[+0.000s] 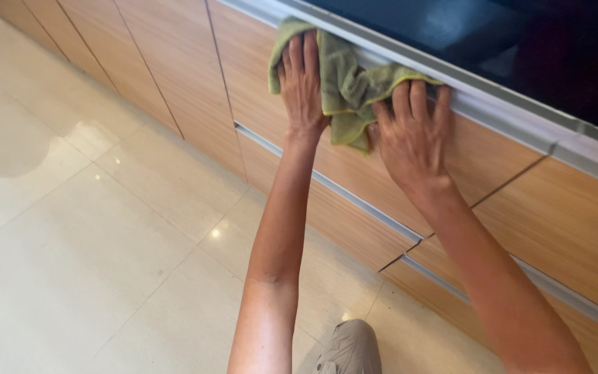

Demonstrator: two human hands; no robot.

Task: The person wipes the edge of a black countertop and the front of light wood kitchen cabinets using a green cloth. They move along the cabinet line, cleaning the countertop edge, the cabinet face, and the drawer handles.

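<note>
Wiping in progress: left hand point(301, 83) flat, fingers spread on the green cloth point(344, 83), right hand point(410, 131) curled, pinning its lower edge against the drawer front point(354, 166); next likely calls for steady pressure along the metal trim point(493, 111) above.

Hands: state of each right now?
Left hand: flat and open, pressing the green cloth against the drawer front.
Right hand: fingers curled on the cloth's lower edge.
</note>
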